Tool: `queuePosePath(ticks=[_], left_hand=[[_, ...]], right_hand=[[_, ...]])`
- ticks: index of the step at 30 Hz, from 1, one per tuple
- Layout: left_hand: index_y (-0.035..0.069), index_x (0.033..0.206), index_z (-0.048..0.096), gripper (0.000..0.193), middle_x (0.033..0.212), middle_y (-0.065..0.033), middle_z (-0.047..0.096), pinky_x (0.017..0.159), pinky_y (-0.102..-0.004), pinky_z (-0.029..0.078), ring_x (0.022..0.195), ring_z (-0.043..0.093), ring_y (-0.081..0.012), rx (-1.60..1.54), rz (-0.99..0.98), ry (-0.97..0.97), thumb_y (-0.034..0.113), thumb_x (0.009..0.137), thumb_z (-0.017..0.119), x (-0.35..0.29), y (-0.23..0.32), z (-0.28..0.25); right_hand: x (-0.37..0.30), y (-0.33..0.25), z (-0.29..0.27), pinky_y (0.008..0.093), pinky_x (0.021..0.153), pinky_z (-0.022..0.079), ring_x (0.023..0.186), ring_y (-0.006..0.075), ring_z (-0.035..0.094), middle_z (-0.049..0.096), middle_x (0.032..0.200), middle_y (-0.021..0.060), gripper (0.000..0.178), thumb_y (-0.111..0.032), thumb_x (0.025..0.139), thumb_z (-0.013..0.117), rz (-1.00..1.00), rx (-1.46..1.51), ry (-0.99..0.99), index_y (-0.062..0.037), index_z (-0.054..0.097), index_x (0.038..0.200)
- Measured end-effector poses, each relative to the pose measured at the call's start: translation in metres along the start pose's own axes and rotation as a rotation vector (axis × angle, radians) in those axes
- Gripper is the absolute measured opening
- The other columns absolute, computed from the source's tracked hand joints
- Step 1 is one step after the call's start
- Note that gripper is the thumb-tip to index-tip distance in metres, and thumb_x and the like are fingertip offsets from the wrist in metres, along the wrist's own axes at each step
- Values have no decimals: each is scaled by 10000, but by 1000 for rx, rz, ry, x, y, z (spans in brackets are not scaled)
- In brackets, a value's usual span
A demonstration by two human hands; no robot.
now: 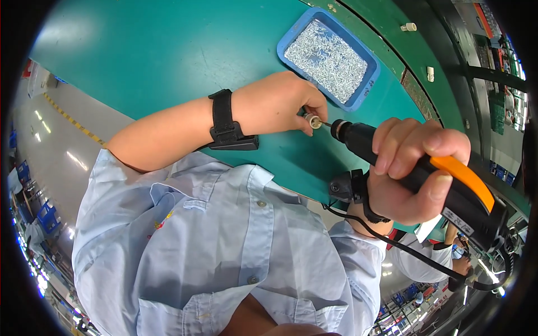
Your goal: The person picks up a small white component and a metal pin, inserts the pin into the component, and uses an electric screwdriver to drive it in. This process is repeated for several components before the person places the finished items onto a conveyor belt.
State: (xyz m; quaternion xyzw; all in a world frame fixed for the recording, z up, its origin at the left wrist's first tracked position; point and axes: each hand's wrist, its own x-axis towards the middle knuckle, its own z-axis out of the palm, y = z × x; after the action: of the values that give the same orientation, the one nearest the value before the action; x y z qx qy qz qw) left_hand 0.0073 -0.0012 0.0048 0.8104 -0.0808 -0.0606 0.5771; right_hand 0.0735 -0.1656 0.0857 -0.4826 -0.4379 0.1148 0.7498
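Note:
My left hand (297, 103) pinches a small, whitish round fitting (313, 120) between thumb and fingers, its open end turned to the right. My right hand (417, 165) is wrapped round a black electric screwdriver (358, 140) with an orange lever. The bit points left and reaches the fitting's open end; whether it touches a screw inside is too small to tell. Just beyond my left hand lies a blue tray (289, 35) of many small silvery screws or pins (328, 61).
A green worktop (185, 50) spreads under my hands. Two small whitish fittings (409, 27) (430, 74) stand on the green ledge at the far right. The screwdriver's black cord (414, 252) hangs at the lower right. Another person's sleeve (420, 260) shows beyond it.

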Motion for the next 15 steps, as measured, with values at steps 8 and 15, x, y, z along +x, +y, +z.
queuePosePath(ticks=[8,15], left_hand=[[34,843,648,214,784,-101,637,667,-331,479,756,614,-243,12,-29,-9,53,638,704,-2,1,1],[42,836,647,210,791,-104,626,644,-336,467,728,597,-260,8,2,22,62,633,697,-3,-5,6]], right_hand=[[0,-2,8,274,454,359,432,121,420,444,557,19,329,-337,859,538,73,-126,-39,-31,460,951],[-1,2,13,269,451,360,437,123,437,443,547,16,303,-330,854,552,85,-133,-72,-48,448,894]])
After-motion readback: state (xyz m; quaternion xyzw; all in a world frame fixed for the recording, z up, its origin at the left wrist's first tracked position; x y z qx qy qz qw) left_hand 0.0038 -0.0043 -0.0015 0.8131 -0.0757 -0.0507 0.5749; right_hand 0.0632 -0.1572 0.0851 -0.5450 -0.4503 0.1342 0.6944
